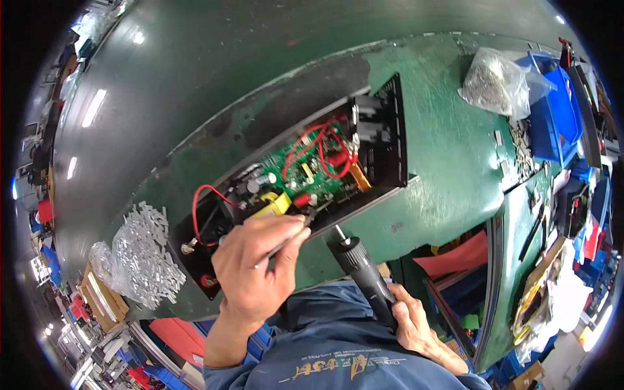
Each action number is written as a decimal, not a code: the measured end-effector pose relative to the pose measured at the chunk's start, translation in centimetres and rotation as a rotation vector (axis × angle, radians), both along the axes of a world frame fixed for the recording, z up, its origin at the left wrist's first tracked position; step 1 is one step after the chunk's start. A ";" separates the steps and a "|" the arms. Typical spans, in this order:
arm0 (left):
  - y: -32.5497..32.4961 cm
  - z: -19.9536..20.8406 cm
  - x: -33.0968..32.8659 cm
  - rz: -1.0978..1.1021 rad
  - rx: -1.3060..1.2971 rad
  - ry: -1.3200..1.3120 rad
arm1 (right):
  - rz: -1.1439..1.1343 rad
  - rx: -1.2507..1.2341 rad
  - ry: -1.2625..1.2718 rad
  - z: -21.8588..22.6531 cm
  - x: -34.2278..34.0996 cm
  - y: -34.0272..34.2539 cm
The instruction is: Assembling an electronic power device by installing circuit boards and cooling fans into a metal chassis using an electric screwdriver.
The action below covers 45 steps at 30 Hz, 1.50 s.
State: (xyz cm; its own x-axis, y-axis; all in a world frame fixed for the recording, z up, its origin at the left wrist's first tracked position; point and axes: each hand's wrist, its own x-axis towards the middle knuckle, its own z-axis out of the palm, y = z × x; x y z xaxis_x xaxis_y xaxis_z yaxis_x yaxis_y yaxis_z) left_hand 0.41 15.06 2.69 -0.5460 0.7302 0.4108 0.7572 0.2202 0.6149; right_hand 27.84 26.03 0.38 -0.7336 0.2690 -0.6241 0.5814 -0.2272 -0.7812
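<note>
The left hand [257, 263] pinches a thin tool [294, 239] at the open case's [390, 140] near edge. The right hand [416, 322] grips a screwdriver [359, 266] at 5 o'clock, over bare green desk [448, 169]; metal strips [146, 257] crowd 9 o'clock.

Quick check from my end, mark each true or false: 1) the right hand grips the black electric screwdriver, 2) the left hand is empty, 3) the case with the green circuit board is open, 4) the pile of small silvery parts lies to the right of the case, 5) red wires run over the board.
1) The right hand grips the black electric screwdriver: true.
2) The left hand is empty: false; it holds a thin metal tool pointed at the board's edge.
3) The black case is open: true; the green circuit board is exposed.
4) The silvery parts lie right of the case: false; they lie to its left.
5) Red wires run over the board: true.
</note>
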 end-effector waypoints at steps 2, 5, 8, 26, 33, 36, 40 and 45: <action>0.0 0.0 0.0 -0.005 0.010 0.023 | -0.048 -0.085 0.023 -0.3 0.2 -0.4; 0.0 0.2 -0.2 -0.012 -0.003 0.035 | -0.112 -0.241 0.060 -1.2 0.3 -0.3; -0.1 1.1 -0.3 -0.049 -0.067 0.011 | -0.114 -0.318 0.093 -1.1 0.2 0.0; 2.8 3.8 -0.6 -0.206 -0.661 0.302 | -0.078 -0.373 0.082 -0.7 0.6 -0.8; 4.4 5.1 -0.2 -0.250 -0.800 0.247 | -0.040 -0.215 0.042 -0.5 0.5 -1.0; 5.2 5.7 -0.2 -0.264 -0.854 0.208 | 0.065 0.152 0.035 -0.8 0.4 -1.3; 5.7 5.9 -0.3 -0.300 -0.936 0.189 | 0.007 -0.128 0.114 -1.3 0.2 -0.8; 4.8 5.1 0.1 -0.237 -0.846 0.159 | -0.085 -0.369 0.076 -1.3 0.3 -1.2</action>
State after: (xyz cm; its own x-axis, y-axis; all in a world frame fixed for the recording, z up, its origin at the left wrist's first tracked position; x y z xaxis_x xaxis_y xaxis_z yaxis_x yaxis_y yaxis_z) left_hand 0.53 19.87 7.84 -0.3245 0.9098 -0.2589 0.9032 0.3793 0.2010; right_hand 28.14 24.81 -0.90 -0.7661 0.0981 -0.6352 0.4922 -0.5461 -0.6779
